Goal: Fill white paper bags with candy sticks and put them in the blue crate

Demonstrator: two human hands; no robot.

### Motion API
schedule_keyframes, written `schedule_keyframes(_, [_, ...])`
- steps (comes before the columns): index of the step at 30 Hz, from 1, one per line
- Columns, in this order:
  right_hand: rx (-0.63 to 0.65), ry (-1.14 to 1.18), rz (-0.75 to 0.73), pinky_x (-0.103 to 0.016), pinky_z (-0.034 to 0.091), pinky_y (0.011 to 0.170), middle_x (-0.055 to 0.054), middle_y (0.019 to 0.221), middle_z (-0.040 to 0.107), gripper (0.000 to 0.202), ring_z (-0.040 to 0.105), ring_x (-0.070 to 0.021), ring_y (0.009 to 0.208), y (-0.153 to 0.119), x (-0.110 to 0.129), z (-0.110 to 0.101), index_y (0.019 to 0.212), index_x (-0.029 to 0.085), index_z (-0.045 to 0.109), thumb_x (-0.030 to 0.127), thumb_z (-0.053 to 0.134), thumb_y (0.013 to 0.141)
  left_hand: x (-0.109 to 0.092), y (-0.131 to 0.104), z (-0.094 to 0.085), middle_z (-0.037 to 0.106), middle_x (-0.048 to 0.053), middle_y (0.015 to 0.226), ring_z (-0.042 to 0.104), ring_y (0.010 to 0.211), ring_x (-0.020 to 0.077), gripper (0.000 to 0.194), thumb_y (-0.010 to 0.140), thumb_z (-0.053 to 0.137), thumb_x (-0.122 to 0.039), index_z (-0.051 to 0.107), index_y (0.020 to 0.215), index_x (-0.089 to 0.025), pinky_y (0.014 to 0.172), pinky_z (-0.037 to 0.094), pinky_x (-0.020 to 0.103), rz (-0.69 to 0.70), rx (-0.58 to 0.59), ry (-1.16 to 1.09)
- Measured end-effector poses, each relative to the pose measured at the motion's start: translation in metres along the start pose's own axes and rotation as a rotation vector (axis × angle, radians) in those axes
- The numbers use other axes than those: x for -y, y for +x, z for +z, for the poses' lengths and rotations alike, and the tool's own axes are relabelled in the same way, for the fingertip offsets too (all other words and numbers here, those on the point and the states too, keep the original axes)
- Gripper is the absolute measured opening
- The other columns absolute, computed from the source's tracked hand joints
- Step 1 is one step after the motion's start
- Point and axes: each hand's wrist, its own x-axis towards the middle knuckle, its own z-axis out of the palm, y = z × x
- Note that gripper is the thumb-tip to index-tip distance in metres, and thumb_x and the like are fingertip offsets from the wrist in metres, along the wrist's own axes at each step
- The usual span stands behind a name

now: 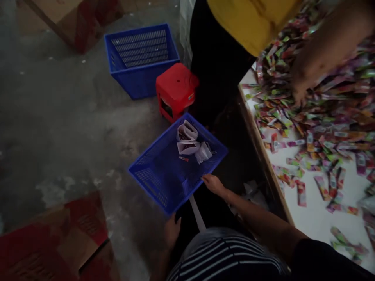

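At the far left, low down, a red and brown cardboard box [55, 242] lies on the grey concrete floor [58, 117]. Another cardboard box [73, 21] stands at the top left. To the right of it, an empty blue basket [140, 58] sits on the floor, and just beside it there is a small red plastic stool [175, 89].

In the middle, in front of the stool, a second blue basket [164, 175] is tilted. Inside it, near the far corner, lie some folded white packets [190, 144] and one small red piece.

The person's left hand [172, 230] is at the near corner of this basket, low in the picture. It is dark there, so I cannot tell if the fingers are gripping the rim or only touching it. The right hand [213, 183] is on the right rim of the basket, with the fingers together and curled at the edge.

Further right, a white table [316, 214] with a wooden edge carries a large heap of colourful sachets [322, 117]. A co-worker in a yellow shirt [252, 19] stands behind it, and this person's hand [301, 86], blurred, is reaching into the heap.
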Motion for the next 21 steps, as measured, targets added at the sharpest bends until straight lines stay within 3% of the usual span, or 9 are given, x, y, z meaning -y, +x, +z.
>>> schedule_keyframes(3, [0.061, -0.032, 0.014, -0.025, 0.049, 0.093, -0.006, 0.102, 0.075, 0.026, 0.069, -0.0172, 0.100, 0.062, -0.007, 0.019, 0.097, 0.019, 0.073, 0.025, 0.048, 0.101, -0.012, 0.042, 0.013, 0.066, 0.017, 0.135, 0.063, 0.125, 0.0224, 0.049, 0.097, 0.048, -0.026, 0.052, 0.143, -0.010, 0.108, 0.046, 0.031, 0.001, -0.084, -0.059])
schedule_keyframes(5, [0.059, -0.047, 0.057, -0.025, 0.048, 0.092, -0.008, 0.104, 0.075, 0.029, 0.069, -0.0171, 0.100, 0.098, -0.022, 0.025, 0.100, 0.018, 0.073, 0.025, 0.045, 0.103, -0.033, 0.077, 0.011, 0.061, 0.018, 0.141, 0.059, 0.130, 0.0233, 0.048, 0.097, 0.047, -0.023, 0.053, 0.142, -0.009, 0.111, 0.044, 0.033, 0.041, -0.197, -0.068])
schedule_keyframes(8, [0.061, -0.074, 0.127, -0.026, 0.048, 0.092, -0.010, 0.108, 0.074, 0.032, 0.070, -0.0180, 0.100, 0.135, -0.057, 0.025, 0.104, 0.017, 0.072, 0.024, 0.041, 0.104, -0.081, 0.139, -0.011, 0.057, 0.018, 0.142, 0.058, 0.130, 0.0240, 0.046, 0.097, 0.043, -0.019, 0.054, 0.141, -0.012, 0.110, 0.047, 0.035, 0.142, -0.325, -0.022])
schedule_keyframes(11, [0.077, -0.077, 0.159, -0.026, 0.048, 0.091, -0.009, 0.108, 0.075, 0.029, 0.070, -0.0186, 0.100, 0.154, -0.093, 0.026, 0.104, 0.017, 0.072, 0.022, 0.044, 0.101, -0.142, 0.208, -0.050, 0.048, 0.020, 0.148, 0.061, 0.125, 0.0265, 0.050, 0.097, 0.038, -0.016, 0.049, 0.146, -0.016, 0.104, 0.051, 0.038, 0.230, -0.431, 0.093])
schedule_keyframes(15, [0.103, -0.032, 0.177, -0.027, 0.049, 0.090, -0.008, 0.105, 0.075, 0.026, 0.070, -0.0189, 0.099, 0.166, -0.125, 0.046, 0.100, 0.019, 0.073, 0.020, 0.047, 0.099, -0.221, 0.297, -0.097, 0.035, 0.025, 0.157, 0.066, 0.112, 0.0313, 0.060, 0.095, 0.042, -0.015, 0.040, 0.153, -0.025, 0.094, 0.055, 0.045, 0.305, -0.468, 0.361])
schedule_keyframes(18, [0.122, -0.027, 0.217, -0.030, 0.049, 0.092, -0.010, 0.106, 0.074, 0.024, 0.069, -0.0209, 0.101, 0.178, -0.135, 0.068, 0.098, 0.018, 0.073, 0.021, 0.049, 0.098, -0.262, 0.357, -0.113, 0.019, 0.023, 0.165, 0.063, 0.116, 0.0358, 0.068, 0.093, 0.050, -0.016, 0.033, 0.156, -0.035, 0.090, 0.055, 0.047, 0.332, -0.426, 0.470])
schedule_keyframes(19, [0.101, -0.028, 0.233, -0.032, 0.049, 0.094, -0.011, 0.108, 0.073, 0.023, 0.068, -0.0216, 0.102, 0.185, -0.138, 0.072, 0.100, 0.018, 0.072, 0.021, 0.050, 0.098, -0.271, 0.376, -0.114, 0.021, 0.023, 0.164, 0.063, 0.116, 0.0360, 0.070, 0.092, 0.053, -0.018, 0.032, 0.156, -0.035, 0.090, 0.054, 0.046, 0.322, -0.384, 0.469])
schedule_keyframes(21, [-0.016, -0.038, 0.256, -0.034, 0.048, 0.097, -0.013, 0.116, 0.070, 0.024, 0.065, -0.0232, 0.108, 0.204, -0.144, 0.075, 0.110, 0.017, 0.069, 0.023, 0.050, 0.098, -0.282, 0.409, -0.111, 0.041, 0.026, 0.152, 0.065, 0.112, 0.0328, 0.063, 0.092, 0.056, -0.020, 0.039, 0.153, -0.026, 0.090, 0.053, 0.043, 0.290, -0.292, 0.432])
